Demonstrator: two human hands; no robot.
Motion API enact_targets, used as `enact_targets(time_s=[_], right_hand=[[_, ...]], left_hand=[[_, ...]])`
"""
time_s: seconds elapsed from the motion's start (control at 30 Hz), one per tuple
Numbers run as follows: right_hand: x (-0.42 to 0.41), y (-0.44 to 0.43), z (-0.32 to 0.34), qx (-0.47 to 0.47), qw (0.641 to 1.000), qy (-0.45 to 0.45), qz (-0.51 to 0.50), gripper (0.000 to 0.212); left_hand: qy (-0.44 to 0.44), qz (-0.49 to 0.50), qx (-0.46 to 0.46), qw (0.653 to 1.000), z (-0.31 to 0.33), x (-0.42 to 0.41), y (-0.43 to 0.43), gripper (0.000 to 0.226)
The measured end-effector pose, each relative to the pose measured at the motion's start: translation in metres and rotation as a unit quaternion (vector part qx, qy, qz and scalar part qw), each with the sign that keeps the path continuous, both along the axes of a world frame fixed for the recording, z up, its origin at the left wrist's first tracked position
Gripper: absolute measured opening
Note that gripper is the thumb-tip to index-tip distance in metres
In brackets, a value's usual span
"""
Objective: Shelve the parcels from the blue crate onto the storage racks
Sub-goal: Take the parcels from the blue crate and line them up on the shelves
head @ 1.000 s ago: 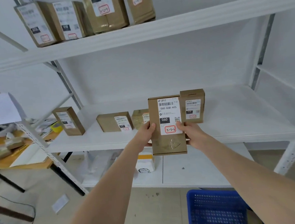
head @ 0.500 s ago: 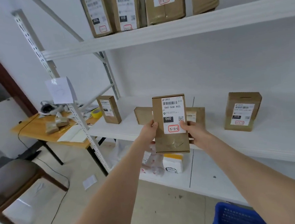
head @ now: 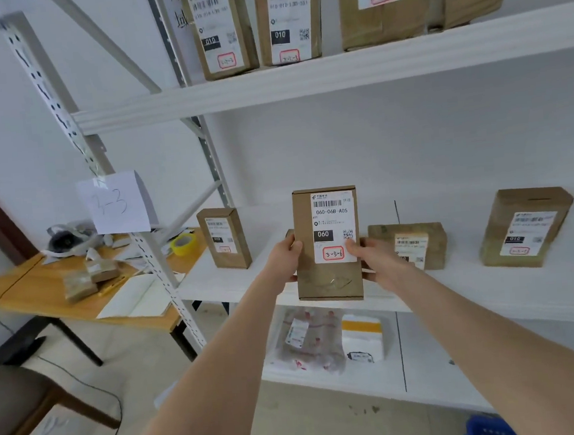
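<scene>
We hold the brown parcel (head: 327, 245) upright in front of the middle shelf (head: 490, 287), its label facing us. Our left hand (head: 283, 258) grips its left edge and our right hand (head: 373, 260) its right edge, thumbs on the front and fingers curled behind.

A single wide-angle view comes from the person's head, facing forward and a little downward at the storage rack from close by. Both forearms run up from the bottom edge to the left hand (head: 284, 260) and right hand (head: 375, 262), which hold a parcel (head: 330, 279) at the centre, at arm's length. The middle shelf (head: 473, 292) crosses the centre, the upper shelf (head: 336, 79) spans the top, and the lower shelf (head: 434, 360) sits beneath. A desk (head: 44, 298) lies far left. A corner of the blue crate (head: 488, 431) shows at the near right edge. Straight rails bow toward the edges.
</scene>
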State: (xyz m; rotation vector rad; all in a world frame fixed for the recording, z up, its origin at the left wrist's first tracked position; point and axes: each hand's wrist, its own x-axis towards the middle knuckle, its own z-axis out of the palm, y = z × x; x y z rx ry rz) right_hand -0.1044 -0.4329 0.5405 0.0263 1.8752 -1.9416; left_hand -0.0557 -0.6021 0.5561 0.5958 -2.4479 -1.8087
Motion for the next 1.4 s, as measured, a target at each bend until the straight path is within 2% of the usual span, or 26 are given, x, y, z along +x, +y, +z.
enact_targets(time_s=[0.23,0.4,0.63,1.0,1.2,1.4], right_hand=[[0.002,-0.064,0.005,-0.017,0.999,0.005,-0.033,0.026],[0.004,-0.087,0.005,-0.025,0.999,0.005,-0.031,0.032],[0.012,-0.112,0.02,-0.034,0.999,0.014,-0.033,0.023],[0.018,-0.065,0.013,-0.021,0.995,0.019,-0.092,0.026],[0.025,-0.029,-0.014,-0.017,0.989,0.014,-0.144,0.023],[0.024,0.003,-0.044,0.023,0.982,0.016,-0.186,0.031]], left_hand=[[0.008,-0.025,-0.004,1.0,0.009,-0.01,-0.065,0.039],[0.03,-0.006,-0.025,0.999,0.012,-0.006,-0.084,0.041],[0.041,-0.002,-0.041,0.998,0.027,0.0,-0.108,0.041],[0.03,-0.057,-0.009,0.998,0.012,-0.017,-0.073,0.035],[0.009,-0.099,0.013,0.995,-0.017,-0.028,-0.037,0.031],[-0.012,-0.136,0.024,0.99,-0.044,-0.037,-0.007,0.035]])
